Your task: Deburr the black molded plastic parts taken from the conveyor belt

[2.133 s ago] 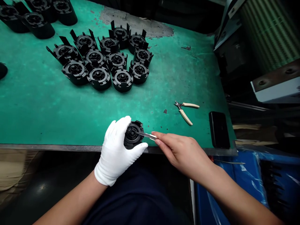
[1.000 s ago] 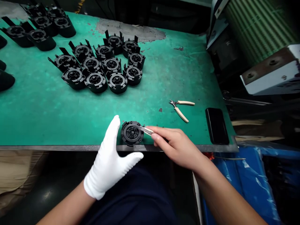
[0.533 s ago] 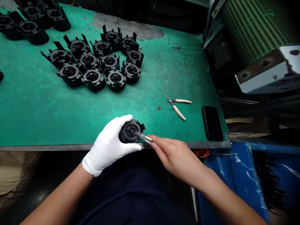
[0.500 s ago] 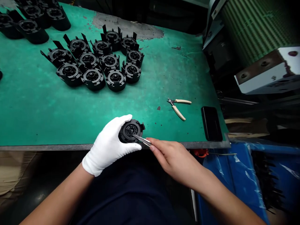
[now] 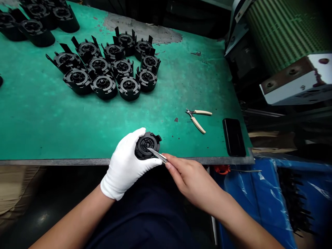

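My left hand (image 5: 127, 162), in a white glove, is wrapped round a black round plastic part (image 5: 146, 147) at the table's front edge. The part's ringed face is turned up towards me, and a tab sticks out at its upper right. My bare right hand (image 5: 185, 173) grips a slim craft knife (image 5: 157, 154) between thumb and fingers. The blade's tip rests at or just over the middle of the part's face; I cannot tell whether it touches. My palm hides most of the knife's handle.
Several similar black parts (image 5: 103, 84) stand grouped on the green table (image 5: 64, 131), with more black cylinders (image 5: 37, 33) at the far left. Cream-handled nippers (image 5: 198, 121) and a black phone (image 5: 234, 137) lie to the right. Beyond are a machine (image 5: 293, 76) and a blue-lined bin (image 5: 254, 193).
My left hand and the black part have shifted slightly right. The part is turned a little, and the knife tip stays near its middle.
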A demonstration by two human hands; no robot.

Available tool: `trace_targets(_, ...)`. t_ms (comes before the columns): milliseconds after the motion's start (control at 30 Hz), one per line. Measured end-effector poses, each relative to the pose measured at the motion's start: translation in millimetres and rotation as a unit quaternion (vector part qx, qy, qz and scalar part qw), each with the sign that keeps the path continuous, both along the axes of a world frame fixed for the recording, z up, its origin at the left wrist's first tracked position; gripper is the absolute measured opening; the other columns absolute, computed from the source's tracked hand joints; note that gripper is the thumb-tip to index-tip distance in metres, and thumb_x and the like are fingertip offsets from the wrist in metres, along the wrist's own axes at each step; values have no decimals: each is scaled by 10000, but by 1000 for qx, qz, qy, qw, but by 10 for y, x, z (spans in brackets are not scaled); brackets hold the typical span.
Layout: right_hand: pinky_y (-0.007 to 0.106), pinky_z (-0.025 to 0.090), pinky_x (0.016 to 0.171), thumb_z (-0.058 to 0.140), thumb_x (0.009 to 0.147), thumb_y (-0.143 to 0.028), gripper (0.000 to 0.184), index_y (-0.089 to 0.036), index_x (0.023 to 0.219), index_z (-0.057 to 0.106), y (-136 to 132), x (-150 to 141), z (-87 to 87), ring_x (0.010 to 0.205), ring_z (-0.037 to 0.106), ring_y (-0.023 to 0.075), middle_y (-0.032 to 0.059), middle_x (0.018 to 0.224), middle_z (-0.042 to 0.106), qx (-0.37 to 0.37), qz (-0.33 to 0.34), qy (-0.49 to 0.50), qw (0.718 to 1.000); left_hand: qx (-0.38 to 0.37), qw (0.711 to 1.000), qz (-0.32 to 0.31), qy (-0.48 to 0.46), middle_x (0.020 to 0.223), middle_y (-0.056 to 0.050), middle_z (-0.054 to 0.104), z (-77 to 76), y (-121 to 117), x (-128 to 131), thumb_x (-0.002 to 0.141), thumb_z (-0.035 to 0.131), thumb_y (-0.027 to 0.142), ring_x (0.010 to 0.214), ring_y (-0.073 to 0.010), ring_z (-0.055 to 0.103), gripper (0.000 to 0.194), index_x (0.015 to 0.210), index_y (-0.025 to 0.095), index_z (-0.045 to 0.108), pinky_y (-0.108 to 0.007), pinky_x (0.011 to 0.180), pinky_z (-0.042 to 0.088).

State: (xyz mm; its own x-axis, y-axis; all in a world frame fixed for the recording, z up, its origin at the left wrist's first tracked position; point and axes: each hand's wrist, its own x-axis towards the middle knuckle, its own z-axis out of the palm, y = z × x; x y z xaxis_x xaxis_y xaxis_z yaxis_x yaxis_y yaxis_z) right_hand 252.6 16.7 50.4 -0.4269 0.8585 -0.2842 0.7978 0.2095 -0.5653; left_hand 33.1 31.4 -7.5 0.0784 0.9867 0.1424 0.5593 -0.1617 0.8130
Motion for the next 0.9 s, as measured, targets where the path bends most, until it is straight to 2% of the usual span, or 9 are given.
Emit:
trace_targets(100, 329, 564, 897, 437, 1074, -280, 354, -289, 1366, 635, 45, 27, 82, 1016, 729, 222, 31, 1136, 770, -56, -5, 33, 998, 5, 1000, 13, 14, 1380, -109, 640, -27, -22, 29, 693, 859, 624, 1269, -311, 635, 934, 1454, 233, 485, -462, 1139, 496)
trace_targets(200, 289, 550, 837, 440, 1082, -340, 329, -308, 1329, 655, 42, 11, 100, 929, 719, 189, 3, 1010, 764, -101, -54, 91, 989, 5, 999, 41, 14, 1414, -142, 600, -59, -60, 85, 681, 857, 641, 1314, -332, 598, 971, 1460, 213, 464, -492, 1156, 475)
trace_targets(267, 269, 540, 757, 417, 1090, -387, 357, -278, 1356, 629, 3, -82, 22, 817, 694, 167, 0, 878, 725, -118, -108, 150, 976, 11, 998, 62, -3, 1465, -169, 544, -68, -108, 107, 707, 836, 647, 1356, -340, 559, 991, 1489, 201, 420, -510, 1169, 457)
trace_targets(367, 248, 514, 653, 418, 1081, -430, 397, -232, 1380, 589, -8, -316, -201, 711, 637, 145, -1, 814, 663, -122, -163, 251, 946, 13, 997, 79, -21, 1560, -189, 437, -46, -244, 85, 867, 710, 601, 1449, -335, 458, 862, 1539, 198, 351, -538, 1210, 396)
trace_targets(433, 239, 500, 623, 430, 1073, -448, 401, -227, 1369, 584, 92, -455, -339, 694, 619, 136, 1, 835, 655, -104, -198, 293, 930, 17, 997, 74, 4, 1629, -189, 341, -7, -376, 45, 944, 637, 529, 1515, -338, 360, 767, 1564, 206, 321, -566, 1236, 343)
trace_targets(533, 241, 496, 622, 441, 1063, -456, 391, -222, 1329, 607, 381, -512, -399, 690, 618, 138, -3, 827, 658, -51, -229, 289, 928, -2, 997, 21, 69, 1708, -185, 129, 59, -581, -6, 933, 670, 472, 1575, -363, 207, 850, 1614, 223, 228, -590, 1244, 310)
trace_targets(633, 259, 526, 712, 443, 1069, -402, 353, -243, 1302, 656, 607, -384, -257, 782, 668, 156, 3, 885, 715, -11, -137, 222, 965, 9, 997, -1, 76, 1716, -196, 17, 96, -653, -45, 888, 729, 478, 1589, -377, 119, 995, 1638, 220, 127, -594, 1241, 306)
trace_targets(733, 306, 546, 894, 451, 1072, -347, 368, -260, 1379, 634, 592, -200, -49, 1008, 718, 196, 28, 1137, 765, 10, -23, 130, 991, 52, 997, 17, 47, 1711, -199, 90, 102, -490, -119, 844, 772, 516, 1584, -374, 150, 1091, 1641, 222, 88, -598, 1251, 282)
trace_targets(900, 380, 567, 979, 445, 1072, -325, 396, -223, 1424, 596, 332, -29, 68, 1138, 713, 252, 72, 1309, 722, 72, 6, -21, 997, -10, 998, -48, 30, 1688, -169, 233, 111, 2, -305, 767, 796, 630, 1563, -343, 253, 1151, 1630, 196, 170, -522, 1287, 260)
